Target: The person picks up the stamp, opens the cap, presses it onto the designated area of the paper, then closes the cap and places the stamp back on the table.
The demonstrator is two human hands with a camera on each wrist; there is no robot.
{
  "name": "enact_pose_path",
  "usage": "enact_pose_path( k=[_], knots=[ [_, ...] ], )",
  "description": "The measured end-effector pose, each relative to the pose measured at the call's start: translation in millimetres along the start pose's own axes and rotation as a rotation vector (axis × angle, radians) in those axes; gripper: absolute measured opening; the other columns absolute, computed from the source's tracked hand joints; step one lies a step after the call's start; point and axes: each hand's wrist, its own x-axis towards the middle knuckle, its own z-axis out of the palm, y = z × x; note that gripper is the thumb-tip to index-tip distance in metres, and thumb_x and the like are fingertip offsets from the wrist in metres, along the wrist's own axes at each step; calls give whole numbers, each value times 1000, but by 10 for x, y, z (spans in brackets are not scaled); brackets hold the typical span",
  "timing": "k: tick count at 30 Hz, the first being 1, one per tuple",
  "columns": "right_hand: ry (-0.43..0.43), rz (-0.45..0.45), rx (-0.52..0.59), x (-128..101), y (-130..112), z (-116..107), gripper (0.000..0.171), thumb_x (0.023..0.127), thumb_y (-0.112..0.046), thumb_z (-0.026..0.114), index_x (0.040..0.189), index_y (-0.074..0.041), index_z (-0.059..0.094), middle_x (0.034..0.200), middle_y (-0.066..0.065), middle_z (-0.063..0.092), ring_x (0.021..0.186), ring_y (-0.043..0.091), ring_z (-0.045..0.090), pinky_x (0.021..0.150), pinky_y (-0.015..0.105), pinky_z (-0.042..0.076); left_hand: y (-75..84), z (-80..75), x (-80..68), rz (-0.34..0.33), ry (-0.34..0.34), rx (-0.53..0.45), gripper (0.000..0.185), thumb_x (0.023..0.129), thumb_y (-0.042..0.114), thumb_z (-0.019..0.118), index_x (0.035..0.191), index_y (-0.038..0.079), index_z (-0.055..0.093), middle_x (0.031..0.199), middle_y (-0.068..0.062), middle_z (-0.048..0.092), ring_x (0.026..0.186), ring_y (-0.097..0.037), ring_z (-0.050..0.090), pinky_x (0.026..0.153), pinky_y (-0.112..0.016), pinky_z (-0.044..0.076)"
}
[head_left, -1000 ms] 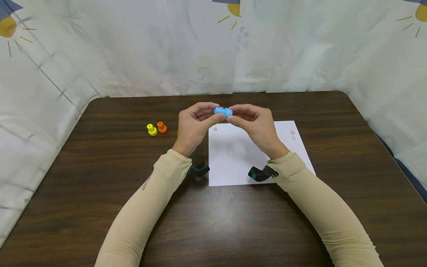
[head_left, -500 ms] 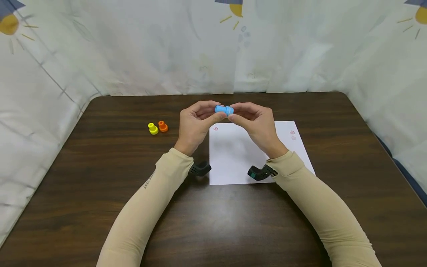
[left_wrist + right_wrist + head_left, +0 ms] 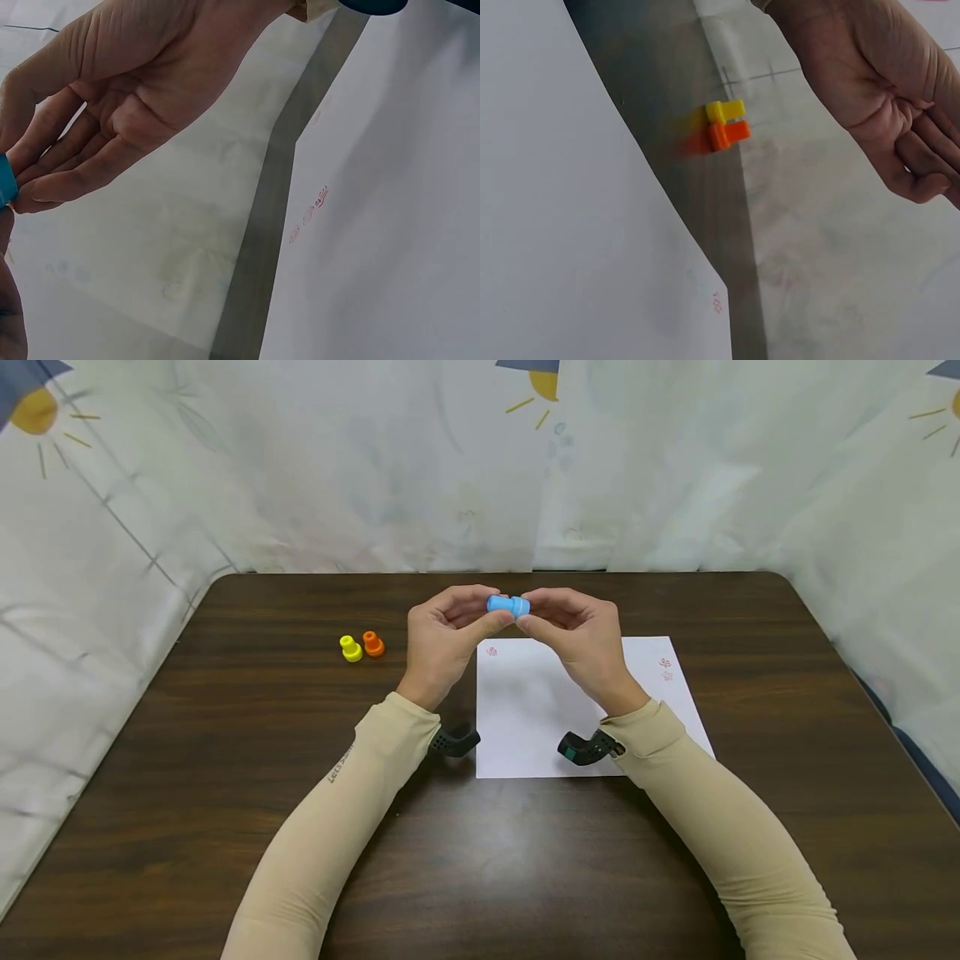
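Both hands meet above the far edge of a white paper sheet [image 3: 540, 718] and pinch a small blue plastic piece [image 3: 508, 605] between them. My left hand [image 3: 486, 608] holds its left end between thumb and fingers, and my right hand [image 3: 534, 610] holds its right end. In the left wrist view the blue piece [image 3: 6, 181] shows only at the left edge, against the fingertips of the right hand [image 3: 45, 191]. The right wrist view shows the palm of the left hand [image 3: 870, 82]; the blue piece is out of that frame.
A yellow piece [image 3: 350, 648] and an orange piece [image 3: 372, 644] stand side by side on the dark wooden table [image 3: 225, 735], left of the hands; the right wrist view shows them too. The paper carries small red marks [image 3: 664, 668]. White curtains surround the table.
Both hands keep their pinch on the blue piece, which sits very slightly higher and to the right in view. Nothing else has moved.
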Motion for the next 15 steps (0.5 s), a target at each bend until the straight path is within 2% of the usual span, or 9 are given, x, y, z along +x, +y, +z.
enact_pose_path(
  k=[15],
  knots=[
    [49,-83,31,-6,-14,82,25,87,7,77,111,2,74,99,-6,77,95,10,75,88,25,64,35,15,-17,14,10,-41,38,85,7,84,116,-10,70,97,14,79,97,-10,78,93,-34,64]
  ],
)
